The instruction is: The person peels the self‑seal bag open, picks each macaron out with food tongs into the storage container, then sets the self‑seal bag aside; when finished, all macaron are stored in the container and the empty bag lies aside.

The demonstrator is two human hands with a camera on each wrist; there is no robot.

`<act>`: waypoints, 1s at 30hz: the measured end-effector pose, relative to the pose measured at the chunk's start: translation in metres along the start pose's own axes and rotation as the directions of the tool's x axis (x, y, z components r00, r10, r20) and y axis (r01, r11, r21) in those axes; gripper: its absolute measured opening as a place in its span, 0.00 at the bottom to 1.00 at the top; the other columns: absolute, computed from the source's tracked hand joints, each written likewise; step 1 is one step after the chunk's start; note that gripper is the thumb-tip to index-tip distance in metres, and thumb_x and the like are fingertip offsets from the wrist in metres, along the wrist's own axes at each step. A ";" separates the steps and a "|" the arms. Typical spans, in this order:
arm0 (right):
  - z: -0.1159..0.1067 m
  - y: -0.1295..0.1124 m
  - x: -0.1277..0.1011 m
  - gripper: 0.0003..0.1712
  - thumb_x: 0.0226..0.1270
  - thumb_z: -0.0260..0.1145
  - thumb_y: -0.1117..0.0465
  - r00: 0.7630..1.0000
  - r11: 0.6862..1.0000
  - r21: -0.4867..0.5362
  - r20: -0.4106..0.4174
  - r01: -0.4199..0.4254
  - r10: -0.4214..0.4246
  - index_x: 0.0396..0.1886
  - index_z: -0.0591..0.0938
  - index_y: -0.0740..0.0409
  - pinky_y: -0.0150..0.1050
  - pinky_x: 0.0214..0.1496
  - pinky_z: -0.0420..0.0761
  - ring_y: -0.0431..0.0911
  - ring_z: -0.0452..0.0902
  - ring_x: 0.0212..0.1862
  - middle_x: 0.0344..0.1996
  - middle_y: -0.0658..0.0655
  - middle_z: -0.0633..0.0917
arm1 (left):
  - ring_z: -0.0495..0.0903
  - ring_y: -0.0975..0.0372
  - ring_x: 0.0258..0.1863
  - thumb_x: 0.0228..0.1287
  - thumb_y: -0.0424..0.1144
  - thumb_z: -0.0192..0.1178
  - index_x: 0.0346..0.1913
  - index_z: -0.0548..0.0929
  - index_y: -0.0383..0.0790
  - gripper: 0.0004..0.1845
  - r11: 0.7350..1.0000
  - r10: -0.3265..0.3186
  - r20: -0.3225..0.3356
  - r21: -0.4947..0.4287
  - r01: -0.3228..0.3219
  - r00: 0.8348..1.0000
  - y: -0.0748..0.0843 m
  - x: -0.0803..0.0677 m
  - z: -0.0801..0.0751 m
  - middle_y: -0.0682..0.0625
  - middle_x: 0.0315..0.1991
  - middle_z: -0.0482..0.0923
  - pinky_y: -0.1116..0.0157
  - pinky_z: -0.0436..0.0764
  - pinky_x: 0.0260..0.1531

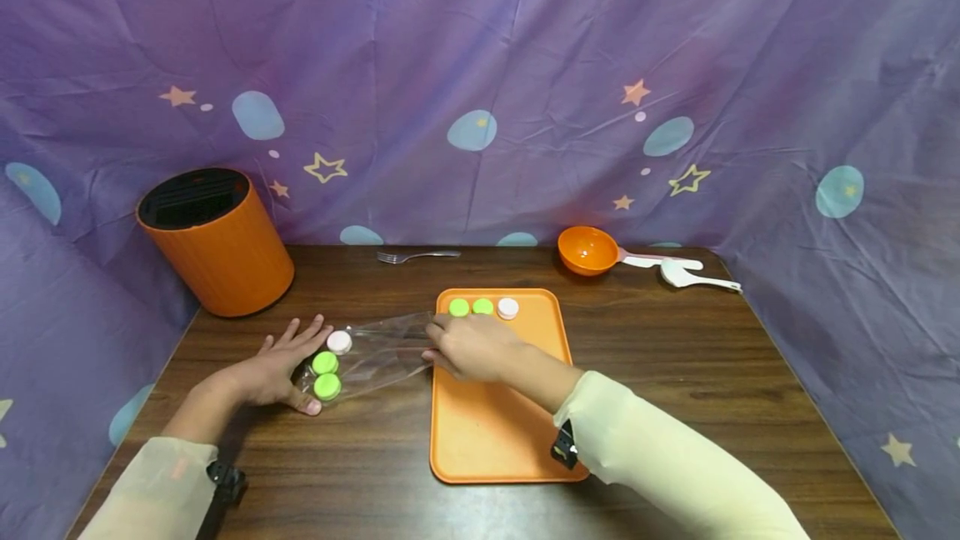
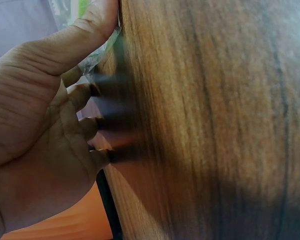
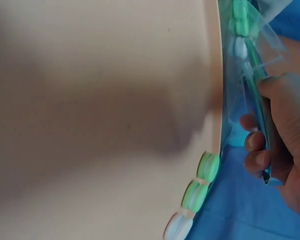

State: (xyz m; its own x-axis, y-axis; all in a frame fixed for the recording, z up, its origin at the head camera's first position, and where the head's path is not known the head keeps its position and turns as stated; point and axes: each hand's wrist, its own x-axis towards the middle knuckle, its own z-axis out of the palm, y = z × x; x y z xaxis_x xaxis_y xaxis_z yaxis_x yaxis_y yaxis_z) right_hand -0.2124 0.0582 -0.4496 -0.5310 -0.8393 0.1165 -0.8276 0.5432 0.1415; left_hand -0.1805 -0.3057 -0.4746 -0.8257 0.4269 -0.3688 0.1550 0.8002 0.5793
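A clear plastic bag [image 1: 386, 357] lies on the table, with two green macarons [image 1: 327, 387] and a white macaron [image 1: 339, 342] at its left end. My left hand [image 1: 281, 367] spreads around that end, fingers fairly straight and thumb at the bag's near corner. In the left wrist view the thumb [image 2: 85, 37] overlaps crinkled plastic. My right hand [image 1: 474, 347] grips slim metal tongs [image 3: 262, 112] at the bag's right end, over the tray's left edge. The tongs reach leftward along the bag toward the white macaron. The right fingers are curled round the handle.
An orange tray [image 1: 502, 432] holds two green macarons [image 1: 459, 307] and a white one [image 1: 507, 308] along its far edge. Behind are a fork [image 1: 418, 256], an orange bowl [image 1: 588, 251] and white utensils [image 1: 697, 277]. An orange knife block [image 1: 225, 248] stands back left, before a purple curtain.
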 end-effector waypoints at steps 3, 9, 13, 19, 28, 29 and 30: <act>0.002 -0.004 0.005 0.19 0.88 0.59 0.44 1.000 1.000 -0.018 0.010 0.001 -0.001 0.46 0.84 0.54 0.43 0.31 0.89 0.44 0.86 0.36 0.45 0.52 0.88 | 0.24 0.25 0.86 0.50 0.53 0.85 0.91 0.50 0.38 0.72 0.999 0.040 -0.014 -0.018 -0.040 0.999 -0.010 0.003 0.003 0.30 0.91 0.30 0.18 0.26 0.76; 0.006 -0.009 0.012 0.19 0.89 0.58 0.44 0.999 0.999 -0.038 0.039 -0.025 0.026 0.48 0.85 0.53 0.42 0.29 0.89 0.44 0.87 0.36 0.44 0.51 0.87 | 0.21 0.28 0.87 0.50 0.60 0.83 0.92 0.49 0.45 0.72 0.997 0.079 -0.025 -0.025 -0.079 0.997 -0.027 0.008 0.007 0.35 0.92 0.29 0.19 0.24 0.76; 0.009 -0.011 0.015 0.20 0.89 0.58 0.44 0.999 0.998 -0.065 0.049 -0.014 0.017 0.51 0.85 0.54 0.40 0.31 0.90 0.43 0.88 0.36 0.45 0.51 0.88 | 0.22 0.27 0.86 0.49 0.54 0.85 0.91 0.49 0.38 0.73 0.999 0.032 -0.005 -0.033 -0.033 0.999 -0.012 0.004 0.003 0.31 0.91 0.29 0.20 0.25 0.76; 0.010 -0.013 0.015 0.19 0.88 0.59 0.45 1.000 0.998 -0.062 0.024 -0.017 0.019 0.49 0.86 0.54 0.41 0.32 0.90 0.44 0.88 0.34 0.43 0.51 0.88 | 0.25 0.25 0.86 0.50 0.47 0.86 0.90 0.50 0.33 0.71 1.000 0.000 -0.004 0.005 0.000 1.000 0.004 -0.002 0.000 0.28 0.90 0.31 0.19 0.28 0.77; 0.010 -0.008 0.007 0.18 0.87 0.62 0.45 1.000 0.998 -0.066 -0.019 -0.007 0.005 0.46 0.86 0.54 0.42 0.29 0.88 0.44 0.87 0.33 0.43 0.51 0.89 | 0.25 0.24 0.85 0.49 0.48 0.86 0.90 0.50 0.32 0.72 1.000 0.023 -0.012 -0.013 -0.024 1.000 0.002 -0.002 0.001 0.28 0.90 0.31 0.18 0.27 0.76; 0.010 -0.007 0.006 0.18 0.87 0.62 0.45 1.000 0.999 -0.052 -0.022 -0.004 0.003 0.46 0.85 0.54 0.42 0.30 0.89 0.45 0.88 0.34 0.45 0.52 0.90 | 0.25 0.24 0.86 0.49 0.48 0.86 0.90 0.50 0.32 0.72 1.000 0.019 -0.010 -0.005 -0.019 1.000 0.003 -0.002 0.000 0.28 0.90 0.31 0.19 0.27 0.76; 0.010 -0.006 0.005 0.18 0.87 0.61 0.45 1.000 0.999 -0.044 -0.014 -0.004 0.003 0.47 0.86 0.55 0.42 0.32 0.90 0.45 0.89 0.36 0.47 0.53 0.90 | 0.25 0.24 0.86 0.49 0.47 0.86 0.90 0.49 0.32 0.72 1.000 0.012 -0.008 -0.002 -0.012 1.000 0.004 -0.002 0.000 0.28 0.90 0.31 0.19 0.27 0.76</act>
State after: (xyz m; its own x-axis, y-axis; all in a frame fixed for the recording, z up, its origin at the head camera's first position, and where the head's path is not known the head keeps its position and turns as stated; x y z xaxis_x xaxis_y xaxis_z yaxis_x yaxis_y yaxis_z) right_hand -0.2123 0.0509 -0.4598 -0.5311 -0.8371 0.1310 -0.8166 0.5469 0.1842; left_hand -0.1779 -0.3036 -0.4715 -0.8279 0.4329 -0.3566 0.1635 0.7944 0.5849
